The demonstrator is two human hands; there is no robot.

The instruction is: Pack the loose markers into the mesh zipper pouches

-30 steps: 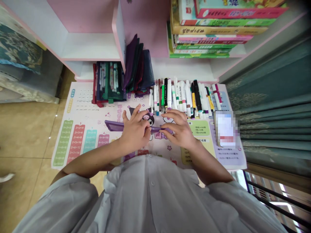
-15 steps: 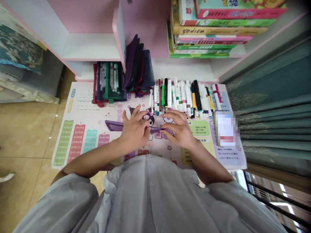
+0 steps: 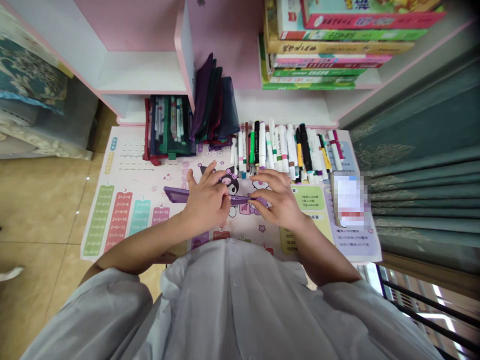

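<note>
The person's left hand (image 3: 206, 202) is clenched around the middle of a long flat purple strip (image 3: 176, 195), its fingers curled over the top, while the right hand (image 3: 279, 202) grasps the strip's far end between bent fingers. The strip lies level between the two hands, its free end sticking out past the left hand, just above a pink printed multiplication-table mat (image 3: 138, 225) that spreads beneath both hands. Directly ahead of the hands, a dense row of white and coloured felt-tip markers (image 3: 285, 150) lies along the mat's upper edge. Ahead of the left hand stand dark mesh zip pouches (image 3: 213, 102) beside a pouch packed with pens (image 3: 168, 127). To the right of the right hand, a pixelated rectangular item (image 3: 350, 200) lies on the mat, too blurred to identify.
</note>
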